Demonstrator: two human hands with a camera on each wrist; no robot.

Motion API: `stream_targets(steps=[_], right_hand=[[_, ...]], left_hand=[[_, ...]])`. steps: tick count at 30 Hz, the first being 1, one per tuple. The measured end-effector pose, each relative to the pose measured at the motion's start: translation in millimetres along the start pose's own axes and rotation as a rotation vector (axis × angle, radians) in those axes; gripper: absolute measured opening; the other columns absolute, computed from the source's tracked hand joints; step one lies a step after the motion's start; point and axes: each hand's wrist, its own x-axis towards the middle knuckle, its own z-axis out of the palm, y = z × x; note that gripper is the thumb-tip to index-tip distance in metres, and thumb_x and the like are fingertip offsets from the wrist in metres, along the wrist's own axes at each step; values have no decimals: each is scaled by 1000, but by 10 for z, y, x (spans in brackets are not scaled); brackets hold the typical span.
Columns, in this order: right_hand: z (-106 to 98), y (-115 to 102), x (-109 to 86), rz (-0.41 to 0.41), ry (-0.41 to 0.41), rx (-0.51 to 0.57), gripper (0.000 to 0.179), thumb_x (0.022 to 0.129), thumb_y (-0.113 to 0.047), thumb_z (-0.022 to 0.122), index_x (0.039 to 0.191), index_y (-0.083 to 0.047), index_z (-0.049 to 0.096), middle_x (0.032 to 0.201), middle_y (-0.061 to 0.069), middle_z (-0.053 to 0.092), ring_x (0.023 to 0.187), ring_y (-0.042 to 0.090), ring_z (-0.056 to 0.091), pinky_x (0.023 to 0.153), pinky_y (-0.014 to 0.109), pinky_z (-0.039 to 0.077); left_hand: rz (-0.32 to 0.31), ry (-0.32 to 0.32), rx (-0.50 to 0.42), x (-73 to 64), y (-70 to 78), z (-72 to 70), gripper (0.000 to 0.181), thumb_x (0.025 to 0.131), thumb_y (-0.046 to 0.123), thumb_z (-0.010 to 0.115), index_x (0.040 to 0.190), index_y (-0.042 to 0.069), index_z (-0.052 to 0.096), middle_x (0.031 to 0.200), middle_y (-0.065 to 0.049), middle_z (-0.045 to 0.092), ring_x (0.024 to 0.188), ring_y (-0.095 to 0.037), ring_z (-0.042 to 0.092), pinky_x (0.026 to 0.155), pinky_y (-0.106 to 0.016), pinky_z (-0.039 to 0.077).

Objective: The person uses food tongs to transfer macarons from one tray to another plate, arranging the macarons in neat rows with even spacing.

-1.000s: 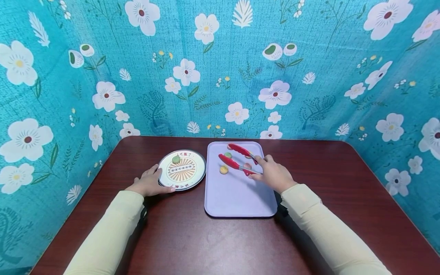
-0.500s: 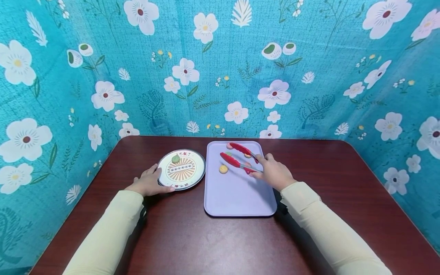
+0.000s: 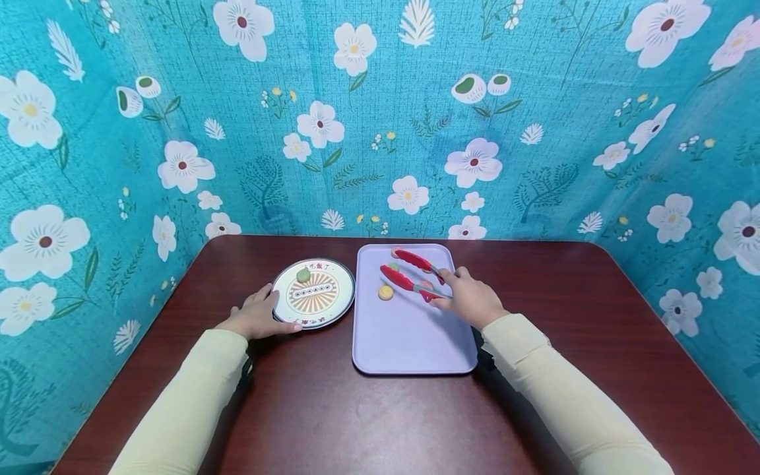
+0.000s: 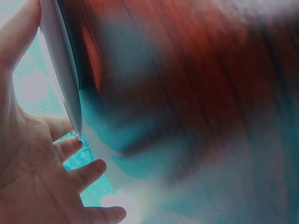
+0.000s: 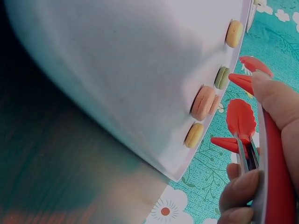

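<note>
My right hand (image 3: 472, 300) grips red-and-silver tongs (image 3: 406, 280) over the lilac tray (image 3: 412, 343). The tongs stand spread apart with no macaron between their tips, above several macarons on the tray. A yellow macaron (image 3: 386, 292) lies nearest the tray's left side; the right wrist view also has a green macaron (image 5: 222, 77), a pink macaron (image 5: 203, 102) and another yellow macaron (image 5: 194, 135). My left hand (image 3: 255, 316) touches the rim of the round patterned plate (image 3: 341, 300) with spread fingers. One green macaron (image 3: 304, 275) sits on that plate.
Plate and tray stand side by side on a dark reddish-brown table (image 3: 297, 409), their rims nearly touching. A turquoise flowered cloth (image 3: 368, 165) hangs behind the table and along both sides.
The tongs have shifted very slightly to the right over the tray and remain spread. My left hand, the plate and the macarons have stayed in place.
</note>
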Motion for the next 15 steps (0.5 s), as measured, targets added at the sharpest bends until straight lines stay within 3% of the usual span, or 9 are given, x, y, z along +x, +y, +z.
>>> stream_targets(steps=[15], right_hand=[[-4,0,4,2,-33,-21,77,82,-47,74,145,-14,45,119,23,51,63,22,54,52,32,51]], left_hand=[[8,4,13,-5,-2,-8,119,69,68,71,150,-4,21,155,-27,12,137,-51,16,104,-74,12]])
